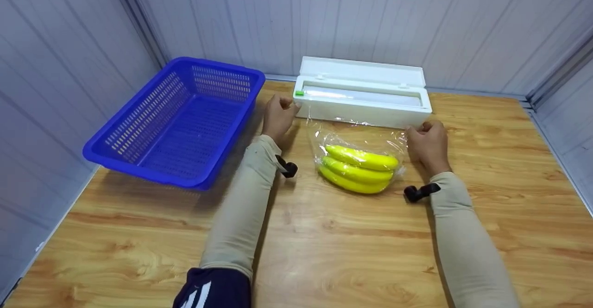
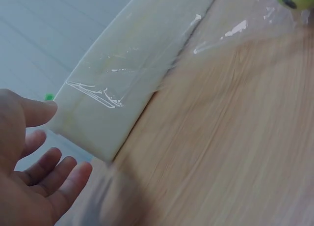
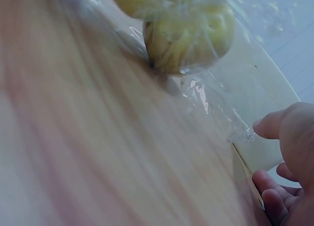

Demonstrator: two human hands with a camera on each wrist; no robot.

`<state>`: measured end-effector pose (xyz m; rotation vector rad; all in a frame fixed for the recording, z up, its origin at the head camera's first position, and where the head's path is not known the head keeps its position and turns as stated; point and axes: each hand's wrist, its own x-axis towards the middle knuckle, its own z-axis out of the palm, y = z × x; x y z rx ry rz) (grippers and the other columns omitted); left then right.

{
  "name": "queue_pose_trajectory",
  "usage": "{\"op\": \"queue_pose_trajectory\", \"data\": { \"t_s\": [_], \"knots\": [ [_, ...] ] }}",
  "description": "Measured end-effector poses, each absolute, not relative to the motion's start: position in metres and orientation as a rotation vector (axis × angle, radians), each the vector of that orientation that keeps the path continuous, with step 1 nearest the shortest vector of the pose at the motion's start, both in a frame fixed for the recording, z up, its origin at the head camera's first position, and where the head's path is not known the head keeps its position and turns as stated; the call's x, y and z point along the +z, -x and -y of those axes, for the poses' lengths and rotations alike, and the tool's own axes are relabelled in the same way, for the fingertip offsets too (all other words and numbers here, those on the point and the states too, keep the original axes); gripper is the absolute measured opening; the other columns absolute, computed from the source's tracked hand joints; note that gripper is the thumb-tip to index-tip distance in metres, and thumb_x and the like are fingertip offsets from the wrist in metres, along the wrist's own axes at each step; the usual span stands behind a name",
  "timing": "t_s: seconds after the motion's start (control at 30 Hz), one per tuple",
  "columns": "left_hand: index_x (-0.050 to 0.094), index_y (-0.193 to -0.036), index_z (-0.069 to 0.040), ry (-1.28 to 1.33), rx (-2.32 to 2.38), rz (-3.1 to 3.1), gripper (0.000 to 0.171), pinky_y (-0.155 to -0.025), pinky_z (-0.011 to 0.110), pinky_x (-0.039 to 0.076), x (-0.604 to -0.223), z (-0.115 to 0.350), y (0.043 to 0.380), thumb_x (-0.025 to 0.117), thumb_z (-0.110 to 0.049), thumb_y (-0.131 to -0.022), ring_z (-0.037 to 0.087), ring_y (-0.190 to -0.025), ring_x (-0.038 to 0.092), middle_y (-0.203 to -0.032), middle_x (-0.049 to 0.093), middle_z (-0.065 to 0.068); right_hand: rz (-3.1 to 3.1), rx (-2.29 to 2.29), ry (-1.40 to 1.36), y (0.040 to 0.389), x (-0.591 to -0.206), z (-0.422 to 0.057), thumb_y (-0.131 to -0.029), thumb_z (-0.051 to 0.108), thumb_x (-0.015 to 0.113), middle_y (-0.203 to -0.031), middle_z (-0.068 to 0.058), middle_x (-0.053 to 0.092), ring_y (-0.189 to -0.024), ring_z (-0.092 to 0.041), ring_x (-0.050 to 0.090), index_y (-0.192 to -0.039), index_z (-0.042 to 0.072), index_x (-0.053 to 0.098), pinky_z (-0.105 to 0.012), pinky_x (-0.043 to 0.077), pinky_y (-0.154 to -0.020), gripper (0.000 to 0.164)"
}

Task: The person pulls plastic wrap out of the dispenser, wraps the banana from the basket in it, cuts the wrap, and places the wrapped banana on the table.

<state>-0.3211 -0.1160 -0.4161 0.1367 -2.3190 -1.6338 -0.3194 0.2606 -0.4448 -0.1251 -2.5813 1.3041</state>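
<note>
A bunch of yellow bananas [image 1: 359,169] lies on the table inside clear plastic film [image 1: 319,132]. The film spreads from the bananas toward the front of a white cling film box [image 1: 361,113], whose lid stands raised. My left hand [image 1: 279,116] is at the box's left end, thumb beside the corner; in the left wrist view its thumb and fingers are apart, with nothing visible between them. At the box's right front, my right hand [image 1: 428,143] pinches the film's gathered edge at the thumb tip. Its other fingers curl near the box; the index fingertip is hidden.
A blue plastic basket [image 1: 204,178] stands left of my left arm. Near the left end of the box's top is a small green slider [image 1: 299,93]. Panelled walls [image 1: 361,16] rise behind and beside the wooden table [image 1: 333,252].
</note>
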Motion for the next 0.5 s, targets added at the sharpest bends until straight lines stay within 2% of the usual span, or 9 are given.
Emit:
{"op": "queue_pose_trajectory", "data": {
  "t_s": [0.1, 0.23, 0.33, 0.43, 0.5],
  "knots": [
    [0.06, -0.108, 0.0, -0.137, -1.663, 2.324, 0.025, -0.092, 0.031, 0.045, -0.422, 0.111, 0.319, 0.072, -0.016, -0.093, 0.022, -0.102, 0.056, -0.107, 0.061, 0.012, 2.555, 1.279, 0.094, 0.32, -0.445, -0.262, -0.088, 0.029, 0.072, -0.053, 0.006, 0.044, -0.055, -0.014, 0.043, -0.064, 0.007, 0.051, -0.029, 0.035, -0.051, 0.039],
    [0.06, -0.109, 0.0, -0.16, -1.737, 2.308, 0.025, -0.093, 0.03, 0.045, -0.429, 0.106, 0.317, 0.071, -0.017, -0.094, 0.022, -0.105, 0.056, -0.109, 0.062, 0.012, 2.554, 1.265, 0.073, 0.32, -0.445, -0.262, -0.09, 0.028, 0.072, -0.049, 0.006, 0.039, -0.05, -0.014, 0.037, -0.053, 0.01, 0.046, -0.029, 0.03, -0.047, 0.049],
    [0.062, -0.109, -0.001, -0.195, -1.791, 2.294, 0.024, -0.089, 0.029, 0.047, -0.432, 0.103, 0.315, 0.071, -0.017, -0.094, 0.02, -0.102, 0.057, -0.108, 0.063, 0.011, 2.583, 1.245, 0.081, 0.319, -0.446, -0.261, -0.091, 0.03, 0.07, -0.057, -0.001, 0.051, -0.059, -0.018, 0.045, -0.059, 0.005, 0.057, -0.029, 0.036, -0.053, 0.043],
    [0.064, -0.108, -0.002, -0.201, -1.839, 2.277, 0.022, -0.081, 0.028, 0.05, -0.432, 0.101, 0.314, 0.071, -0.017, -0.095, 0.019, -0.094, 0.059, -0.106, 0.064, 0.009, 2.605, 1.249, 0.1, 0.318, -0.447, -0.261, -0.092, 0.032, 0.068, -0.077, -0.011, 0.065, -0.076, -0.024, 0.056, -0.081, -0.003, 0.071, -0.029, 0.044, -0.067, 0.037],
    [0.065, -0.108, -0.002, -0.189, -1.864, 2.264, 0.02, -0.076, 0.028, 0.051, -0.432, 0.099, 0.314, 0.071, -0.016, -0.095, 0.018, -0.088, 0.06, -0.103, 0.065, 0.008, 2.617, 1.261, 0.108, 0.317, -0.446, -0.261, -0.093, 0.033, 0.067, -0.093, -0.017, 0.07, -0.088, -0.028, 0.061, -0.096, -0.005, 0.074, -0.031, 0.048, -0.076, 0.039]
  ]
}}
